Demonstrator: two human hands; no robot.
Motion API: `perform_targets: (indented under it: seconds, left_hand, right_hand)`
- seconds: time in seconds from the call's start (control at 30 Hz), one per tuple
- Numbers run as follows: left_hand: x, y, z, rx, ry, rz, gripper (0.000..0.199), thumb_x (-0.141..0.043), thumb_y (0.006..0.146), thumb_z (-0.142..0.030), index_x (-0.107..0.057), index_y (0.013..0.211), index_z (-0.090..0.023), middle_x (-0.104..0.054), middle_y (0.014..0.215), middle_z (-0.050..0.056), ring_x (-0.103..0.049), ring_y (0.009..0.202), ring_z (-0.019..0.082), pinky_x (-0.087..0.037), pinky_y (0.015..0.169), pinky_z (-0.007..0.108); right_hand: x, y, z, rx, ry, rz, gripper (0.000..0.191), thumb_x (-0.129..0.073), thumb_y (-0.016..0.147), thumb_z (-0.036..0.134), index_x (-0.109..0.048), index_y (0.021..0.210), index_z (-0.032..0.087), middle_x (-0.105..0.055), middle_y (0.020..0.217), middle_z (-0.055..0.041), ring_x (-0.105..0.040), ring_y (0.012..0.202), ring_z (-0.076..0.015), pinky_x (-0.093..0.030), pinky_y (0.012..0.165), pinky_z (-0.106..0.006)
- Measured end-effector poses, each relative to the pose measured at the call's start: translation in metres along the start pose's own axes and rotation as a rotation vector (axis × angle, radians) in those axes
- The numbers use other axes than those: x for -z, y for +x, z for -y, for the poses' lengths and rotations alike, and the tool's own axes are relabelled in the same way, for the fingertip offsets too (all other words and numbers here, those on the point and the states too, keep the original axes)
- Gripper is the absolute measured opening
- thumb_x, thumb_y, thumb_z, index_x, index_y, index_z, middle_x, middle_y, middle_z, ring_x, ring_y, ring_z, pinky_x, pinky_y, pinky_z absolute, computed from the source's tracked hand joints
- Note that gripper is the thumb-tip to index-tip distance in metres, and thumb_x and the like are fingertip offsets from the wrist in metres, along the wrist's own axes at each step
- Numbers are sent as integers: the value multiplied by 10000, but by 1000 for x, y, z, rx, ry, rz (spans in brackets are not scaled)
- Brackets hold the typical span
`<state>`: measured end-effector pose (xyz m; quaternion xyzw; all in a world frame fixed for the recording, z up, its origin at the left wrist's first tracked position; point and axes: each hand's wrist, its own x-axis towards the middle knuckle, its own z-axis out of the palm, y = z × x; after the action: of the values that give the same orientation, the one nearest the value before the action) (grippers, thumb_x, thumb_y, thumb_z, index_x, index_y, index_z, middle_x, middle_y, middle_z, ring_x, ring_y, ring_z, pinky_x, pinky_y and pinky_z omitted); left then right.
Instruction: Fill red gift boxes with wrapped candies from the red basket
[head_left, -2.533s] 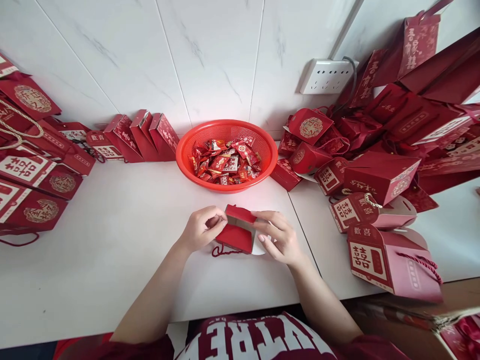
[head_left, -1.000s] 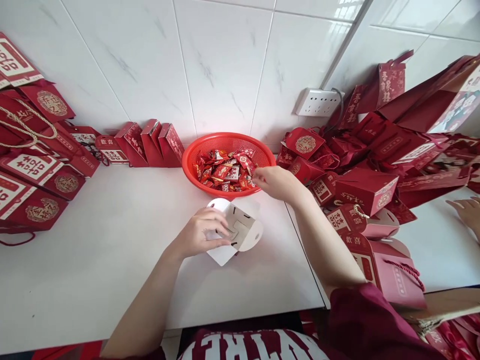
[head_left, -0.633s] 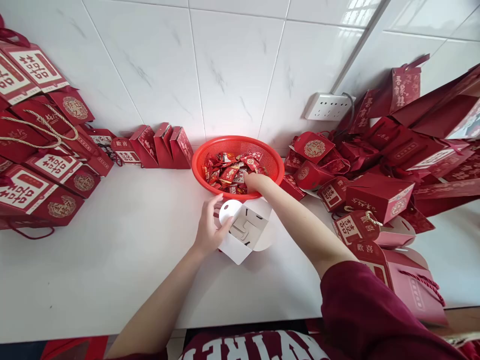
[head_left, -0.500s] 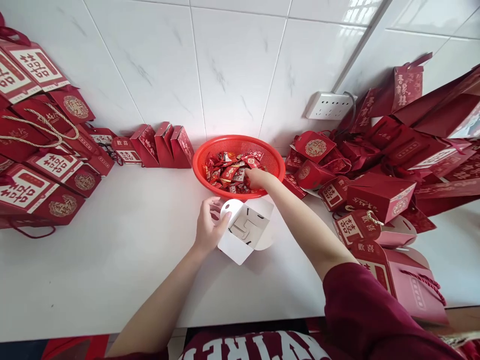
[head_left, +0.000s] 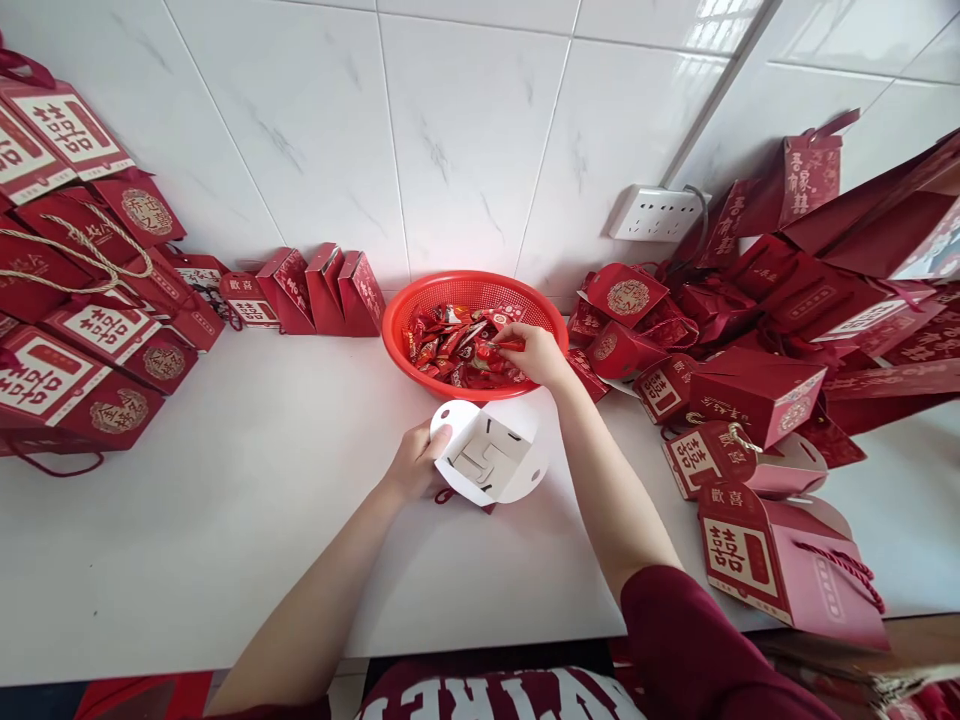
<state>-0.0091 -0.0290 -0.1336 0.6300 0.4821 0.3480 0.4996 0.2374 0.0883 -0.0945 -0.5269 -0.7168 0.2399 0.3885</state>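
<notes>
My left hand (head_left: 416,462) grips the left side of a small open gift box (head_left: 487,460), with the thumb on a rounded white flap. The box faces up, and its white inside shows folded bottom panels and dark slots but no sweets. A bit of red cord sticks out by its lower left side. Over the right part of a red plastic basket (head_left: 397,345), my right hand (head_left: 536,355) reaches into a heap of red-wrapped candies (head_left: 457,345). Its thumb and index finger are parted and touch the candies. Whether anything is under the palm is hidden.
Stacked red gift boxes (head_left: 97,370) stand at the left. Several narrow red boxes (head_left: 326,290) line the tiled wall. Piled red boxes and bags (head_left: 757,390) fill the right side, below a white power strip (head_left: 660,214). All rest on a white table (head_left: 225,560).
My right hand has drawn up and right within the basket, its fingers now apart. The box has turned in my left hand, which has shifted slightly down.
</notes>
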Motion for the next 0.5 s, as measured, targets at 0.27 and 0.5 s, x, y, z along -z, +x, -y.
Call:
perform_targets:
  seconds: [0.27, 0.5]
  left_hand:
    - [4, 2, 5, -42, 3, -53, 477, -452, 940, -534, -657, 996, -108, -685, 854, 75, -611, 805, 233, -461, 689, 305]
    - [5, 2, 5, -43, 1, -38, 491, -458, 944, -530, -657, 1043, -92, -694, 903, 87, -616, 830, 238, -465, 705, 304]
  right_hand:
    - [-5, -7, 0, 66, 266, -62, 163, -609, 821, 235, -675, 967, 207, -713, 1054, -40, -680, 974, -216, -582, 898, -396]
    - [-3, -6, 0, 31, 417, -79, 195, -652, 800, 299, -652, 968, 200, -704, 1059, -51, -672, 976, -214, -582, 869, -370]
